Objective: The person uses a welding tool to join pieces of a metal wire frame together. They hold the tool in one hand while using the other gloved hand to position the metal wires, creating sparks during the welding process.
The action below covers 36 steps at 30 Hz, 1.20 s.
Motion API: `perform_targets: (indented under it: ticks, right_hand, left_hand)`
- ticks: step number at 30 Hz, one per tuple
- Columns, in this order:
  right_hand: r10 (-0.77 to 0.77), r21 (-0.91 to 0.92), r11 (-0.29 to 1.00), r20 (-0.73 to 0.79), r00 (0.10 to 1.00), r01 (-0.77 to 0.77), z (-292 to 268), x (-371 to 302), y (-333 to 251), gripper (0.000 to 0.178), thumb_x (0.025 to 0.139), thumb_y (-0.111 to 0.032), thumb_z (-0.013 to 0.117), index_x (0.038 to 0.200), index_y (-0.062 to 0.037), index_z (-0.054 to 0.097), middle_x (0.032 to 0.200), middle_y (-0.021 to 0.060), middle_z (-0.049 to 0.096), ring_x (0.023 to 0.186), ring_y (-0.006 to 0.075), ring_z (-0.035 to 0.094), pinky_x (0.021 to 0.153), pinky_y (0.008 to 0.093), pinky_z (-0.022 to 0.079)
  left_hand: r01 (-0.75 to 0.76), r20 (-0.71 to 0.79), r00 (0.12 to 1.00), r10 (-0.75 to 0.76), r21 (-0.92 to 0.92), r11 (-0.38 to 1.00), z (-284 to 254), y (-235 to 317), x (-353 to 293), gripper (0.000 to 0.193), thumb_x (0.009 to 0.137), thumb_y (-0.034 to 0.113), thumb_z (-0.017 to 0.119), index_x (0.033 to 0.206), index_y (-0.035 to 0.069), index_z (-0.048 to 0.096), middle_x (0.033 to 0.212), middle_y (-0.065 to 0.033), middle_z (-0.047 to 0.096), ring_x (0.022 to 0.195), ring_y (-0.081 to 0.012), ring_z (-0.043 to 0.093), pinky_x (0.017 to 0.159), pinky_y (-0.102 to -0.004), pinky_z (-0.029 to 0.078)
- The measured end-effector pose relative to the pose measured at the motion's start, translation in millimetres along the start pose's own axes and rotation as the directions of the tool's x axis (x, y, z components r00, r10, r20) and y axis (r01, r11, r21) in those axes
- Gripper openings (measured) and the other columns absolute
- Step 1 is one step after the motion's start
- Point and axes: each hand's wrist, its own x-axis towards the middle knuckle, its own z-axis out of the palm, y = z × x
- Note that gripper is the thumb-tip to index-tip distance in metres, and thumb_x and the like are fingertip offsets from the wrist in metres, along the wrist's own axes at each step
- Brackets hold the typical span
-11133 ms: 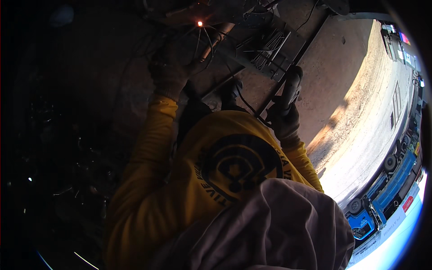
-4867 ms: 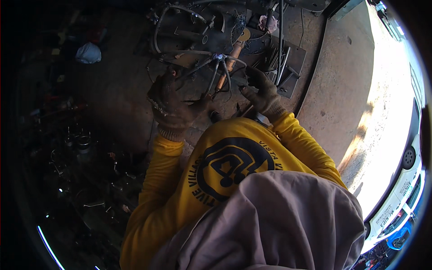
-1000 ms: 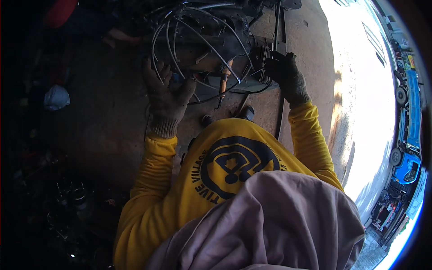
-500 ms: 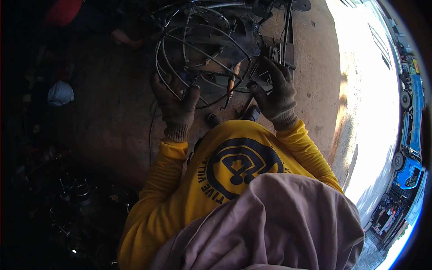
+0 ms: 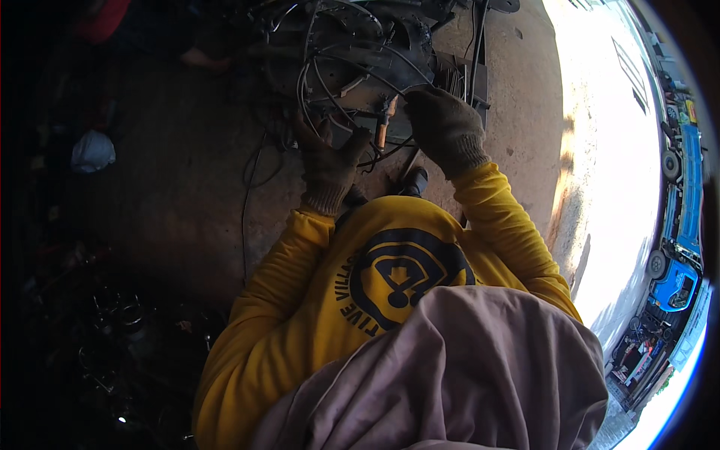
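Note:
Both my hands wear dark knitted gloves and are at a round open frame of bent metal rods (image 5: 303, 81), above a dark metal workpiece. My right hand (image 5: 448, 133) has its fingers closed around a rod at the frame's right side. At the lower left of the frame, my left hand (image 5: 330, 163) has rods running between its thumb and fingers; part of that grip is hidden. Between the hands, an orange-handled tool (image 5: 383, 129) lies beneath the rods, touched by neither hand.
Several thin rods (image 5: 451, 79) lie right of the workpiece, by a long dark bar (image 5: 478, 56). A black cable (image 5: 246, 202) crosses the floor at left, where a pale bundle (image 5: 94, 152) sits. Another person's hand (image 5: 204, 60) shows at upper left. Blue trucks (image 5: 679, 262) stand outside, far right.
The rod frame has tilted and shifted away from me. My right hand has moved left and closed on a rod. My left hand has moved to the right along the frame's lower side.

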Motion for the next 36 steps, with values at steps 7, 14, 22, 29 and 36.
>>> perform_targets:
  ticks: [7, 14, 22, 29, 36]
  right_hand:
    - [-0.077, -0.081, 0.994, -0.001, 0.997, 0.077, 10.9, 24.1, 40.1, 0.022, 0.09, -0.019, 0.061, 0.108, -0.0159, 0.073, 0.103, 0.0109, 0.071, 0.097, 0.0321, 0.07, 0.081, 0.0429, 0.056]
    - [-0.125, -0.158, 0.978, 0.085, 0.989, 0.137, 12.1, 23.7, 40.0, 0.026, 0.089, -0.016, 0.059, 0.11, -0.0208, 0.074, 0.103, 0.011, 0.071, 0.098, 0.032, 0.069, 0.082, 0.0424, 0.056]
    - [-0.185, -0.022, 0.982, -0.014, 0.983, 0.185, 1.8, 24.2, 24.7, 0.03, 0.088, -0.017, 0.065, 0.117, -0.0217, 0.072, 0.109, 0.0084, 0.071, 0.094, 0.0292, 0.07, 0.081, 0.0391, 0.058]
    - [0.272, 0.514, 0.843, -0.661, 0.699, 0.158, -35.5, -29.4, 62.3, 0.039, 0.087, -0.016, 0.076, 0.125, -0.0071, 0.068, 0.111, 0.012, 0.071, 0.094, 0.0226, 0.072, 0.085, 0.0343, 0.056]
    - [0.305, 0.742, 0.67, -0.282, 0.91, 0.006, 11.4, -66.5, 85.3, 0.034, 0.093, -0.017, 0.069, 0.124, -0.0021, 0.067, 0.111, 0.0138, 0.072, 0.098, 0.0218, 0.07, 0.084, 0.0342, 0.055]
  left_hand:
    - [-0.53, 0.331, 0.846, 0.418, 0.61, 0.589, -23.1, 34.5, -2.5, 0.109, 0.075, 0.029, 0.086, 0.159, 0.011, 0.019, 0.154, -0.0212, 0.033, 0.142, -0.0415, 0.037, 0.116, -0.0536, 0.036]
    - [-0.803, 0.869, 0.402, 0.29, 0.486, -0.345, 24.4, 56.6, 36.3, 0.07, 0.091, 0.034, 0.058, 0.154, 0.016, 0.035, 0.151, -0.0133, 0.041, 0.143, -0.0388, 0.034, 0.118, -0.0614, 0.025]
    - [-0.849, 0.849, 0.434, 0.3, 0.497, -0.179, 35.5, 37.4, 54.1, 0.065, 0.088, 0.03, 0.061, 0.147, 0.009, 0.043, 0.131, -0.0142, 0.053, 0.121, -0.0334, 0.052, 0.105, -0.0481, 0.041]
    - [-0.741, 0.684, 0.619, 0.386, 0.671, 0.001, 23.4, 86.4, 30.6, 0.099, 0.075, 0.055, 0.08, 0.149, 0.003, 0.041, 0.127, -0.0195, 0.053, 0.107, -0.0359, 0.06, 0.086, -0.0479, 0.055]
    - [-0.67, 0.636, 0.678, 0.369, 0.741, -0.045, 16.7, 87.6, 24.1, 0.12, 0.066, 0.076, 0.072, 0.155, 0.005, 0.034, 0.125, -0.0163, 0.055, 0.104, -0.0293, 0.059, 0.095, -0.051, 0.05]
